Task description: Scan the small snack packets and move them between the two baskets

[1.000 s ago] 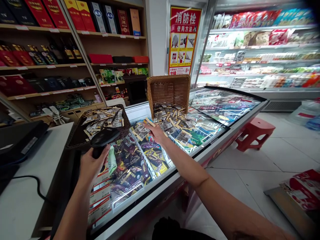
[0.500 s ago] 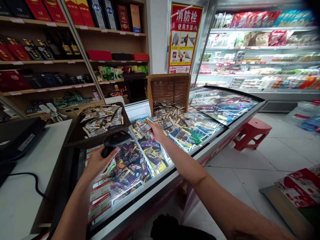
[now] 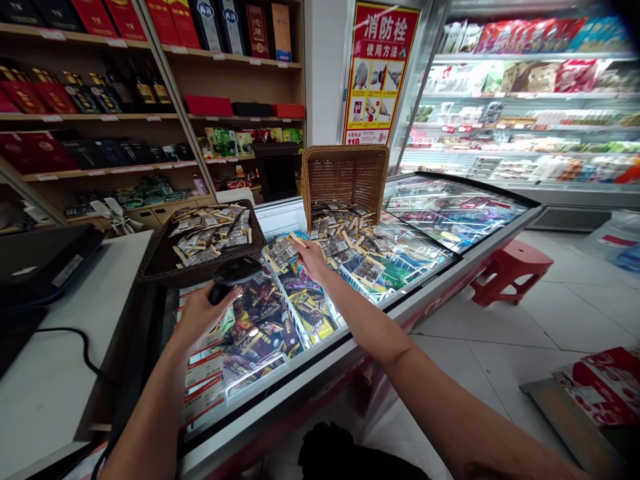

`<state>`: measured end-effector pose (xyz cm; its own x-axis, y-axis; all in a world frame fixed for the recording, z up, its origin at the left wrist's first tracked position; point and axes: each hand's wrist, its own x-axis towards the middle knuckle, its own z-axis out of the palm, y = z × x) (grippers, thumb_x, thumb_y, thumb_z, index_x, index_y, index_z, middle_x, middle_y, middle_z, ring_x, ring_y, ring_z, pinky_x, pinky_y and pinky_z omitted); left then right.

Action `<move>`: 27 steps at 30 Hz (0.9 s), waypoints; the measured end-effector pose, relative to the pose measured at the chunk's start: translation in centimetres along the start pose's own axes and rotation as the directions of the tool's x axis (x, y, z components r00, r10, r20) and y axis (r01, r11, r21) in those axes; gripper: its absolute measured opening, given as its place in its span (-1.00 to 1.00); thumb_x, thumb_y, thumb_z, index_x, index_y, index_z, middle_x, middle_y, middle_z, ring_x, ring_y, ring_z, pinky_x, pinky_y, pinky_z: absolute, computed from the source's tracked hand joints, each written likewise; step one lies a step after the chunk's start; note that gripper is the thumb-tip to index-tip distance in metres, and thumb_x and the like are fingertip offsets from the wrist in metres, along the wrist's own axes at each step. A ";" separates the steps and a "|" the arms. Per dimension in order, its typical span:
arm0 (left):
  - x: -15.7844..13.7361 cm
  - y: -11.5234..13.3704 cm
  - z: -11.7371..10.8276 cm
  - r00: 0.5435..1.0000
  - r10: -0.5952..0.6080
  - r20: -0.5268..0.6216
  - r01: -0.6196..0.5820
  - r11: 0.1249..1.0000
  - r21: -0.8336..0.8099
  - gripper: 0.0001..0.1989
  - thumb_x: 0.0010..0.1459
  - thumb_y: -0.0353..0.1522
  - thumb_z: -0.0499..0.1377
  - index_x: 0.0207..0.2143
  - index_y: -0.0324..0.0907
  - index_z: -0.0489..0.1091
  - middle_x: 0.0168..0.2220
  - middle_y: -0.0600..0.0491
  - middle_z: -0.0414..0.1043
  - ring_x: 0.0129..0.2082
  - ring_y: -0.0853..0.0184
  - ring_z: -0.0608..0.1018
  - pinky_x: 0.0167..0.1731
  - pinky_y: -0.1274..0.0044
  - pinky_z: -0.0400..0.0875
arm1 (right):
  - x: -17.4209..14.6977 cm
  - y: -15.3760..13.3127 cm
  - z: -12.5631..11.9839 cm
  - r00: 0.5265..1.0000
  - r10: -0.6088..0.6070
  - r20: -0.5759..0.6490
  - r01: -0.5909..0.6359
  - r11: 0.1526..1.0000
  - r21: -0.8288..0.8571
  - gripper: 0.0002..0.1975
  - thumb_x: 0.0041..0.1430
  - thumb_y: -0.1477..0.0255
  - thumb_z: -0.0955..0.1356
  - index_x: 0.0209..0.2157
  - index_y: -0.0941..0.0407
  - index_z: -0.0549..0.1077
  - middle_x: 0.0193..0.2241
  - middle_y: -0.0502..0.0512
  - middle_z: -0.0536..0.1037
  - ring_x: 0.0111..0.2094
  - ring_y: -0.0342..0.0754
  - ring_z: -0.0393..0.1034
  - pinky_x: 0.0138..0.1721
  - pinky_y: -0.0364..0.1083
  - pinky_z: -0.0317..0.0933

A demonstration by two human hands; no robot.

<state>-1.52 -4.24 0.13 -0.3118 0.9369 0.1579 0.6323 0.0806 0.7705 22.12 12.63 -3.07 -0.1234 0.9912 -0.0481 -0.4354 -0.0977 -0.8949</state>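
Note:
My left hand (image 3: 200, 312) is closed around the handle of a black handheld barcode scanner (image 3: 237, 269), its head pointing toward my right hand. Between the fingers of my right hand (image 3: 313, 259) is a small flat snack packet (image 3: 282, 253) with a tan edge, held above the freezer's glass top. Right beside that hand, a heap of similar packets (image 3: 345, 243) spills from a tan wicker basket (image 3: 346, 170) tipped on its side. More packets (image 3: 210, 230) lie piled in a dark wicker basket (image 3: 156, 259) behind the scanner.
Under the glass of the chest freezer (image 3: 400, 312) lie bagged frozen goods. A white counter (image 3: 40, 393) with a black device (image 3: 45, 260) stands at left. Beyond the freezer are a red stool (image 3: 515, 267) and a refrigerated display (image 3: 525, 113); stocked shelves (image 3: 165, 120) line the back.
The view has swung slightly left, so the baskets and shelves appear farther right. Both hands keep their grips, on the scanner and the packet, with little visible movement.

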 end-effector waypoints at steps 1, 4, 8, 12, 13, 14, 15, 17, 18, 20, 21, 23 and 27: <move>-0.1 0.2 0.0 1.000 0.004 0.020 -0.003 1.000 -0.015 -0.38 -0.09 0.27 0.37 -0.52 -0.06 0.34 -0.71 0.16 0.28 -0.63 0.34 0.33 -0.58 0.52 0.17 | 0.0 0.1 0.0 1.000 -0.001 0.002 0.001 1.000 -0.003 -0.59 -0.10 0.22 0.71 -0.40 0.08 0.54 -0.61 -0.20 0.25 -0.56 -0.24 0.15 -0.57 -0.20 0.00; -0.3 0.8 0.1 0.998 -0.007 0.062 0.010 0.998 -0.060 -0.36 -0.13 0.27 0.39 -0.52 -0.05 0.33 -0.71 0.18 0.26 -0.64 0.37 0.29 -0.59 0.52 0.13 | 0.1 0.2 0.0 1.000 0.007 -0.003 -0.007 1.000 -0.004 -0.59 -0.10 0.22 0.73 -0.37 0.10 0.57 -0.62 -0.19 0.24 -0.56 -0.24 0.12 -0.57 -0.20 -0.02; -0.3 1.0 0.0 0.995 -0.008 0.103 0.015 0.997 -0.075 -0.35 -0.13 0.29 0.41 -0.52 -0.04 0.32 -0.72 0.18 0.27 -0.67 0.37 0.29 -0.58 0.49 0.15 | -0.1 0.0 0.1 1.000 0.010 -0.013 -0.010 1.000 0.003 -0.61 -0.07 0.25 0.72 -0.37 0.11 0.58 -0.60 -0.19 0.25 -0.56 -0.25 0.12 -0.56 -0.19 -0.02; -0.1 0.7 -0.1 0.992 0.016 0.128 -0.003 0.995 -0.102 -0.35 -0.11 0.29 0.41 -0.52 -0.05 0.32 -0.71 0.18 0.27 -0.66 0.37 0.28 -0.57 0.47 0.15 | -0.2 -0.2 0.0 1.000 0.022 -0.016 -0.022 1.000 -0.016 -0.64 -0.02 0.27 0.71 -0.33 0.11 0.60 -0.59 -0.18 0.27 -0.57 -0.25 0.11 -0.56 -0.18 0.01; -0.1 0.6 -0.2 0.991 0.019 0.130 -0.006 0.995 -0.103 -0.34 -0.11 0.29 0.41 -0.53 -0.05 0.32 -0.71 0.17 0.27 -0.65 0.37 0.28 -0.56 0.47 0.15 | -0.2 -0.2 -0.1 1.000 0.024 -0.019 -0.024 1.000 -0.018 -0.66 -0.01 0.28 0.70 -0.32 0.11 0.61 -0.59 -0.18 0.28 -0.57 -0.24 0.12 -0.56 -0.18 0.02; -0.1 0.6 -0.2 0.991 0.022 0.129 -0.009 0.995 -0.102 -0.35 -0.11 0.29 0.42 -0.53 -0.04 0.31 -0.71 0.17 0.27 -0.65 0.37 0.28 -0.56 0.47 0.15 | -0.1 -0.2 -0.1 1.000 0.024 -0.019 -0.024 1.000 -0.017 -0.67 0.01 0.28 0.69 -0.31 0.11 0.61 -0.58 -0.17 0.29 -0.56 -0.24 0.13 -0.56 -0.18 0.03; -0.1 0.5 -0.2 0.992 0.024 0.127 -0.011 0.995 -0.099 -0.35 -0.10 0.28 0.41 -0.53 -0.05 0.31 -0.71 0.17 0.26 -0.64 0.37 0.28 -0.56 0.47 0.15 | -0.1 -0.1 -0.1 1.000 0.023 -0.019 -0.023 1.000 -0.014 -0.69 0.02 0.29 0.68 -0.31 0.11 0.62 -0.58 -0.16 0.30 -0.56 -0.24 0.14 -0.55 -0.18 0.04; -0.2 0.5 -0.2 0.993 0.023 0.119 -0.011 0.996 -0.094 -0.35 -0.08 0.28 0.41 -0.53 -0.05 0.32 -0.71 0.17 0.27 -0.64 0.37 0.28 -0.56 0.48 0.15 | 0.0 0.0 -0.2 1.000 0.020 -0.014 -0.020 1.000 -0.007 -0.69 0.01 0.29 0.68 -0.31 0.11 0.63 -0.58 -0.17 0.29 -0.55 -0.23 0.15 -0.55 -0.17 0.04; -0.2 0.4 -0.2 0.993 0.019 0.116 -0.008 0.996 -0.093 -0.36 -0.08 0.27 0.41 -0.52 -0.05 0.32 -0.70 0.17 0.27 -0.64 0.37 0.28 -0.55 0.48 0.15 | 0.0 0.1 -0.2 1.000 0.017 -0.009 -0.017 1.000 -0.006 -0.67 -0.01 0.28 0.69 -0.30 0.10 0.63 -0.58 -0.17 0.28 -0.55 -0.23 0.14 -0.55 -0.17 0.03; -0.2 0.4 -0.1 0.993 0.009 0.114 0.002 0.995 -0.098 -0.36 -0.08 0.27 0.42 -0.52 -0.05 0.32 -0.70 0.17 0.28 -0.64 0.37 0.28 -0.56 0.48 0.15 | 0.1 0.2 -0.2 1.000 0.012 0.000 -0.012 1.000 -0.003 -0.61 -0.06 0.24 0.71 -0.27 0.10 0.65 -0.60 -0.19 0.24 -0.55 -0.22 0.13 -0.56 -0.17 0.02; -0.3 0.4 -0.1 0.994 0.003 0.113 0.009 0.994 -0.106 -0.36 -0.09 0.26 0.42 -0.51 -0.05 0.32 -0.70 0.17 0.29 -0.64 0.37 0.28 -0.56 0.48 0.14 | 0.1 0.2 -0.2 1.000 0.009 0.002 -0.009 1.000 0.001 -0.59 -0.08 0.21 0.72 -0.27 0.10 0.65 -0.61 -0.20 0.23 -0.55 -0.22 0.12 -0.56 -0.17 0.01; -0.4 0.6 0.0 0.993 -0.005 0.115 0.019 0.992 -0.125 -0.36 -0.11 0.26 0.43 -0.51 -0.05 0.33 -0.70 0.17 0.28 -0.65 0.37 0.28 -0.57 0.48 0.13 | 0.1 0.3 -0.3 1.000 0.006 0.000 -0.006 1.000 0.005 -0.56 -0.11 0.19 0.72 -0.29 0.10 0.63 -0.62 -0.21 0.22 -0.55 -0.23 0.12 -0.57 -0.18 0.00; -0.3 0.6 0.0 0.994 -0.017 0.108 0.032 0.990 -0.140 -0.34 -0.18 0.28 0.45 -0.53 -0.06 0.35 -0.71 0.17 0.27 -0.65 0.37 0.27 -0.57 0.49 0.14 | 0.4 0.0 -0.1 1.000 -0.003 -0.021 0.003 1.000 0.002 -0.58 -0.09 0.19 0.71 -0.39 0.08 0.53 -0.62 -0.22 0.22 -0.57 -0.24 0.11 -0.58 -0.19 -0.01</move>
<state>-1.04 -4.47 0.51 -0.2446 0.9665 0.0773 0.5162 0.0623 0.8542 22.16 12.99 -3.14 -0.1030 0.9932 -0.0552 -0.4378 -0.0951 -0.8940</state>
